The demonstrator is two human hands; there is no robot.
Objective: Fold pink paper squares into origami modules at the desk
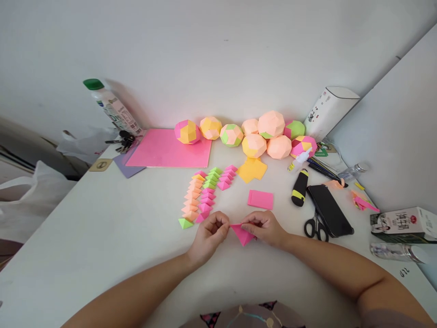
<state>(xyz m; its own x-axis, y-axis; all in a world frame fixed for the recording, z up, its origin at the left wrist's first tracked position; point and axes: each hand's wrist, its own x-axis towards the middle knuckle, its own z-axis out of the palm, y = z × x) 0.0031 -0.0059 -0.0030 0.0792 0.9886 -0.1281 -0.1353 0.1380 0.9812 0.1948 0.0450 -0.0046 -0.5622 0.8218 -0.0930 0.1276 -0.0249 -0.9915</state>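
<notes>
A pink folded paper piece (243, 236) is held near the front of the table, its point facing down toward me. My right hand (264, 228) pinches its right part between thumb and fingers. At the paper's left corner, my left hand (210, 234) is closed in a pinch; its fingertips hide that corner. Just beyond my hands are rows of small folded paper units, in orange (192, 196), pink (206, 200) and green (211, 176). A stack of pink paper sheets (260, 199) lies behind my right hand, with yellow sheets (252, 170) farther back.
Several faceted paper balls (271, 124) line the wall. Right are scissors (316, 228), a phone (330, 210), a black-and-yellow cutter (300, 187), a glue bottle (301, 159) and a milk carton (403, 225). Left are a pink board (167, 152), keys (125, 140) and a green-capped bottle (114, 107).
</notes>
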